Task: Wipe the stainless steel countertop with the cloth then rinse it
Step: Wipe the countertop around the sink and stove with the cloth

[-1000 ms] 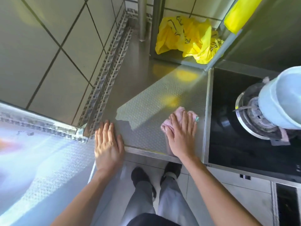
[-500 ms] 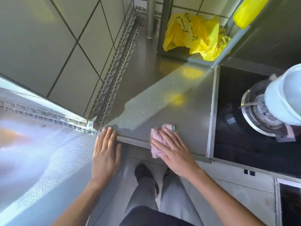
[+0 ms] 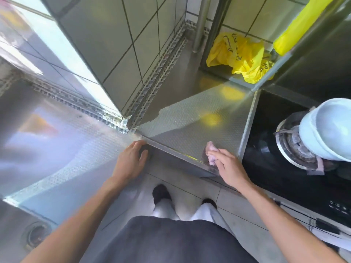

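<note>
The stainless steel countertop (image 3: 191,126) has a dimpled surface and wraps around an inner corner. My right hand (image 3: 227,167) presses a small pink cloth (image 3: 210,153) against the counter's front edge, near its right end. Only part of the cloth shows past my fingers. My left hand (image 3: 131,160) rests with fingers curled over the counter edge at the corner, holding nothing. A sink drain (image 3: 35,235) shows at the bottom left.
A black stove top (image 3: 284,168) lies right of the counter, with a burner and a pale blue pot (image 3: 328,128). A yellow plastic bag (image 3: 241,57) sits at the back. Tiled walls (image 3: 117,44) rise behind; my feet stand on the floor below.
My right hand has dragged the cloth from the counter surface down to the front edge and to the right. My left hand shifted to the corner edge. The view tilted down.
</note>
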Demonstrator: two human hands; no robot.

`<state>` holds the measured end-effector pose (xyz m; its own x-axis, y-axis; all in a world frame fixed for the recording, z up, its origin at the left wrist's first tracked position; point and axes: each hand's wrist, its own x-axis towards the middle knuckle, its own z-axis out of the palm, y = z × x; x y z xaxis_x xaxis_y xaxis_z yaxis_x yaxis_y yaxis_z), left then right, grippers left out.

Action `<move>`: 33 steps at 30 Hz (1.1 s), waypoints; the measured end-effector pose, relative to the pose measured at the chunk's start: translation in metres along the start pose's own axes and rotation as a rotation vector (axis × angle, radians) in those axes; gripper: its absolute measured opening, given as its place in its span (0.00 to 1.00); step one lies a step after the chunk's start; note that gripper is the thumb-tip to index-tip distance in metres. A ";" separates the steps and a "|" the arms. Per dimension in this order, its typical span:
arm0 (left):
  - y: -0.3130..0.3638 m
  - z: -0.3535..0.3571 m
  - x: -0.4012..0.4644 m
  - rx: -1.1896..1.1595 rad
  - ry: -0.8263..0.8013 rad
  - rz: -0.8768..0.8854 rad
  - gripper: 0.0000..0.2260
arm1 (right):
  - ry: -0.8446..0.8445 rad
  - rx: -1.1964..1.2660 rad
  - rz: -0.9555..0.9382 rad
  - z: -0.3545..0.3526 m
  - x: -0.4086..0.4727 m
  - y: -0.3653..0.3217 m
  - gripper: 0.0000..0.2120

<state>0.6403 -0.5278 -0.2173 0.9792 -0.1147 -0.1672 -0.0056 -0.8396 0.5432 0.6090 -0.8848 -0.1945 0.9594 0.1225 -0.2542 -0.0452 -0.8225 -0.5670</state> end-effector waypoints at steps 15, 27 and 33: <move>0.170 0.106 -0.278 -0.395 0.277 -0.487 0.08 | -0.222 0.464 -0.188 -0.074 -0.091 0.050 0.23; 0.293 0.180 -0.482 -0.582 0.709 -0.931 0.06 | -0.633 0.282 -0.505 -0.078 -0.206 0.036 0.14; 0.306 0.206 -0.585 -0.652 0.828 -1.057 0.07 | -0.725 0.172 -0.603 -0.033 -0.279 0.001 0.12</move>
<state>0.0237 -0.8269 -0.1223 0.3086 0.8933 -0.3267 0.6324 0.0639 0.7720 0.3507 -0.9384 -0.0987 0.4309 0.8603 -0.2725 0.3046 -0.4229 -0.8535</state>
